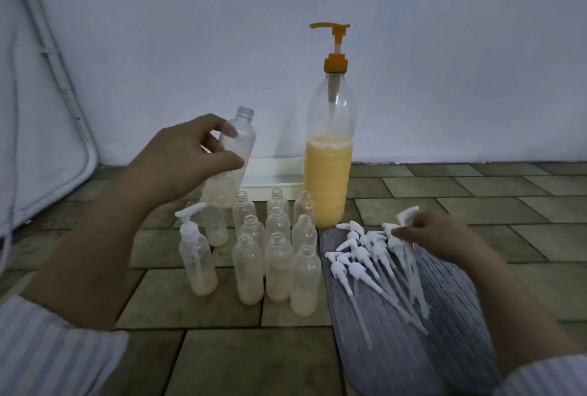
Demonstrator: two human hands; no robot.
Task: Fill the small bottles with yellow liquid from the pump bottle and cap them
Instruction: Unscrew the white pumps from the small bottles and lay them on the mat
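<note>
Left grip [187, 154] curls round a tilted, uncapped small bottle [230, 157]; right grip [444, 237] pinches a white pump cap [405, 216].
Between them: pump bottle [328, 154] half full of yellow liquid, then small bottles [276, 265] with shallow yellow fills on the floor.

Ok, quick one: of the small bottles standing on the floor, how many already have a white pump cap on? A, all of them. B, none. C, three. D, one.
D: only the capped bottle at the front left of the group wears a white pump; the other standing bottles show open necks, and the spare pump caps lie on the grey mat.
</note>
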